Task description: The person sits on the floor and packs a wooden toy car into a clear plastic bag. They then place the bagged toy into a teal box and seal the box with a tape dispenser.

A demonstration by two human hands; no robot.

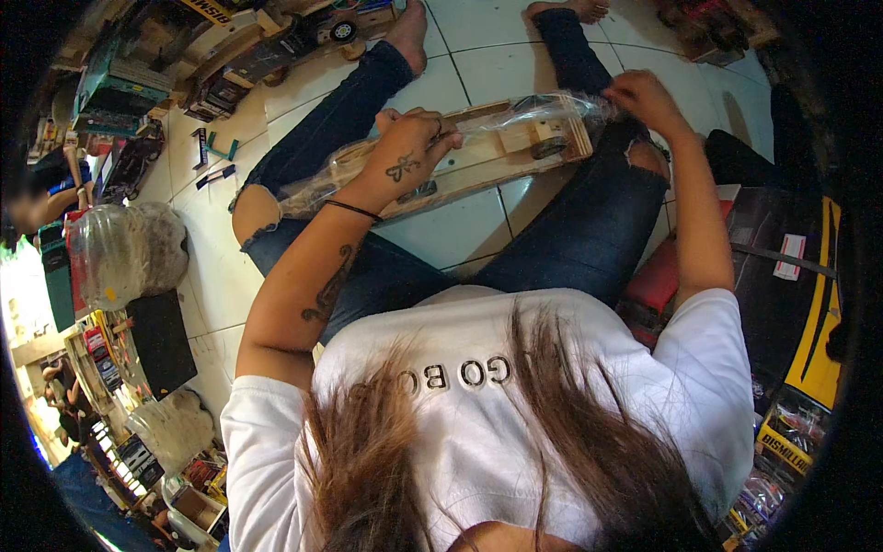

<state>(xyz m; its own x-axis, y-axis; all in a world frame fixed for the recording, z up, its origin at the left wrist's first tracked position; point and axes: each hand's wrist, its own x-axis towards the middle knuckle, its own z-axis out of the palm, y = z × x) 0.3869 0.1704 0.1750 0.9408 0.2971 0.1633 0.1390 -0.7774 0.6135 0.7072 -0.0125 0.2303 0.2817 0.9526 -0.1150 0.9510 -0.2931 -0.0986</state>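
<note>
The left hand (pixel 411 152) and right hand (pixel 642 101) are pinching clear plastic film (pixel 531 111) over the wooden toy truck (pixel 515 141), probably for keeping this film taut.

I see white floor tiles (pixel 487 69), a clear bag (pixel 129 253) on my left (it looks crinkly), and a red thing (pixel 651 287) on my right.

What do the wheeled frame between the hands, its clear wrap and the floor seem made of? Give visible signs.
Wheeled frame: bare wood, probably plywood; pale tan, with striped end edges.
Clear wrap: plastic film, glossy, by its creases and highlights.
Floor: likely glazed ceramic; pale, shiny tiles with dark joints.
</note>
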